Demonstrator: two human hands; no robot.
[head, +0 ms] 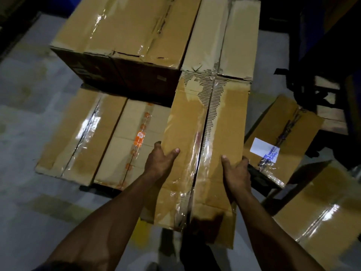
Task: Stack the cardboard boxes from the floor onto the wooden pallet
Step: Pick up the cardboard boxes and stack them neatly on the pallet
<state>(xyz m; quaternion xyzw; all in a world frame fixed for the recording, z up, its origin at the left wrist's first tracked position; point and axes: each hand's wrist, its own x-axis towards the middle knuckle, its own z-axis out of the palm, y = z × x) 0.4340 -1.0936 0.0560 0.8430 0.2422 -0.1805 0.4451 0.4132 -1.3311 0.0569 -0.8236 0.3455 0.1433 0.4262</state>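
Note:
A long, taped cardboard box [197, 124] with torn paper near its far end lies in front of me, its near end over the floor. My left hand [161, 161] grips its left edge, thumb on top. My right hand [235, 171] grips its right edge the same way. The box's far end rests against another long box [230, 36] behind it. To the left lie two flat boxes, one plain [78, 133] and one with orange tape [132, 141]. A large box [125, 32] stands behind them. The pallet under the boxes is hidden.
Two more cardboard boxes sit at the right: one with a white label [281, 137] and one nearer me [324, 210]. A wooden pallet or frame [328, 118] shows in the dark at the right. Pale floor [29, 114] lies to the left.

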